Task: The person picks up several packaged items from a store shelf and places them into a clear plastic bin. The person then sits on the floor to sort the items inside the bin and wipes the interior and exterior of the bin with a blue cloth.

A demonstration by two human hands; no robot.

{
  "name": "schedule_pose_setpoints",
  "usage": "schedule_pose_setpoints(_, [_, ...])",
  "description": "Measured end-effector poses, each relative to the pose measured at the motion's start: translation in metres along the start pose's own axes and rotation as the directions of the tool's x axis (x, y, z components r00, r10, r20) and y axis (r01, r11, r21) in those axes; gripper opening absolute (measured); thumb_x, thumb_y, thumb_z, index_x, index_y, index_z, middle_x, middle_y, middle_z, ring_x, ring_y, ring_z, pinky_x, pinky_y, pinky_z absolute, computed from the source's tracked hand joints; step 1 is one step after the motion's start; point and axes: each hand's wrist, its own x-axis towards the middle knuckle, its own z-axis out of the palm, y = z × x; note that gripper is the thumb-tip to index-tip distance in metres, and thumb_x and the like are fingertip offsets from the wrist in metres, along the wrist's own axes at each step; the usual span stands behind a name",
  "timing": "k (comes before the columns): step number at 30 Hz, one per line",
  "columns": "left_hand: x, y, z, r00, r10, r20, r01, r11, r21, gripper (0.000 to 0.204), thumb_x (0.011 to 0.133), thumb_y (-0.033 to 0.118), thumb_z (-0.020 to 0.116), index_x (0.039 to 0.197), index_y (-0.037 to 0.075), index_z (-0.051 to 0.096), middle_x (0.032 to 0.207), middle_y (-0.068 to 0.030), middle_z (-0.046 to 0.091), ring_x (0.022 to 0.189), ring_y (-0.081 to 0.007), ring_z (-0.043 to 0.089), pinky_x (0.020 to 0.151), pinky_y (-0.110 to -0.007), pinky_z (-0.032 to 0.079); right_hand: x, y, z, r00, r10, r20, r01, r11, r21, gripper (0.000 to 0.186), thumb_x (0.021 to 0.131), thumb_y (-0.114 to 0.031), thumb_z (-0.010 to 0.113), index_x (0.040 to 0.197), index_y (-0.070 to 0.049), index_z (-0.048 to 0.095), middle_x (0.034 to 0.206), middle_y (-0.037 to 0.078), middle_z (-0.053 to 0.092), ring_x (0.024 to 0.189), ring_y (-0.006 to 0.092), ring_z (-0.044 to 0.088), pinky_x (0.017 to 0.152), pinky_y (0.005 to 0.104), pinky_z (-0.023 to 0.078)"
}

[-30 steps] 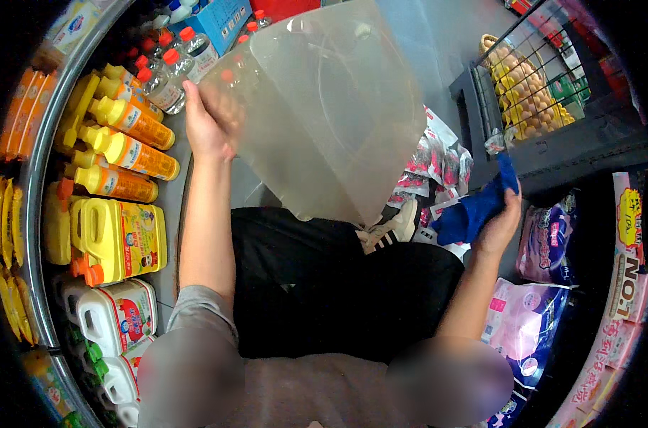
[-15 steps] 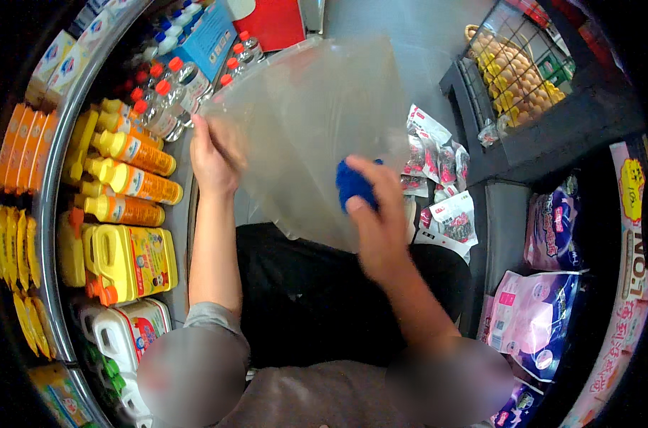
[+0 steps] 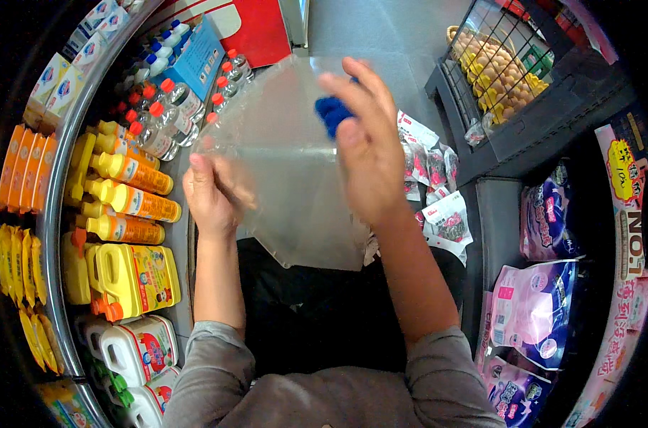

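A translucent plastic container (image 3: 288,192) with angular sides is held up over my lap. My left hand (image 3: 213,189) is closed on its left edge, thumb up; some of those fingers are blurred and show faintly through the plastic. My right hand (image 3: 370,146) is at the container's upper right, smeared by motion. Between its thumb and fingers is a bunched blue cloth (image 3: 332,114), next to the plastic. How firmly the cloth presses on the surface cannot be told.
On the left shelf stand yellow bottles (image 3: 135,196), yellow jugs (image 3: 142,278) and red-capped clear bottles (image 3: 174,121). White packets (image 3: 445,217) lie beyond my right forearm. Pink and purple packages (image 3: 534,307) line the right side, below a wire rack with eggs (image 3: 491,68).
My right hand and the blue cloth have moved up and slightly left across the container. The container has tilted and shifted a little lower, with my left hand still on its edge.
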Motion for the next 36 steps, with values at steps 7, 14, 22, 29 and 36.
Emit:
schedule_pose_setpoints(7, [0.007,0.004,-0.011,0.991,-0.041,-0.126,0.002,0.956,-0.292,0.045,0.092,0.044,0.033,0.075,0.006,0.051,0.06,-0.003,0.05,0.051,-0.0149,0.049,0.047,-0.024,0.039,-0.018,0.02,0.011,0.971,0.236,-0.027,-0.234,0.97,0.062,0.04,0.087,-0.023,0.042,0.125,-0.009,0.043,0.135,0.019,0.031,0.125,0.0346,0.028,0.103,0.0459,0.016])
schedule_pose_setpoints(14, [0.015,-0.005,-0.016,0.986,-0.019,-0.168,-0.031,0.958,-0.286,0.053,0.091,0.047,0.032,0.114,0.001,0.047,0.108,-0.0102,0.054,0.096,-0.0202,0.053,0.081,-0.032,0.043,-0.025,-0.054,0.005,0.926,-0.109,0.361,0.18,0.969,-0.169,0.041,0.082,-0.031,0.05,0.122,-0.023,0.049,0.137,0.016,0.028,0.125,0.0444,0.023,0.098,0.0591,0.014])
schedule_pose_setpoints(22, [0.004,0.005,-0.028,0.999,-0.024,-0.036,0.017,0.982,-0.188,0.05,0.091,0.04,0.037,0.111,-0.005,0.047,0.079,-0.0055,0.055,0.068,-0.0137,0.052,0.061,-0.026,0.043,0.008,0.026,0.007,0.996,0.086,0.002,-0.086,0.996,0.026,0.035,0.087,-0.03,0.047,0.117,-0.014,0.052,0.131,0.022,0.034,0.122,0.0386,0.031,0.099,0.0462,0.024])
schedule_pose_setpoints(29, [0.001,0.005,-0.019,0.993,-0.072,0.096,0.103,0.923,-0.372,0.05,0.092,0.041,0.035,0.104,-0.005,0.05,0.059,-0.0024,0.049,0.045,-0.0122,0.044,0.042,-0.025,0.036,-0.006,0.128,-0.018,0.906,0.405,-0.122,-0.371,0.899,0.232,0.035,0.091,-0.025,0.042,0.114,-0.001,0.052,0.115,0.018,0.051,0.11,0.025,0.046,0.094,0.0317,0.032])
schedule_pose_setpoints(36, [0.011,0.016,-0.003,0.988,-0.149,-0.034,0.112,0.856,-0.504,0.05,0.091,0.045,0.034,0.108,0.0,0.051,0.086,-0.0077,0.054,0.074,-0.0186,0.049,0.065,-0.029,0.038,-0.016,0.108,-0.004,0.79,0.601,-0.126,-0.606,0.796,-0.005,0.041,0.09,-0.024,0.04,0.119,0.005,0.042,0.116,0.021,0.05,0.11,0.0297,0.047,0.093,0.0332,0.034])
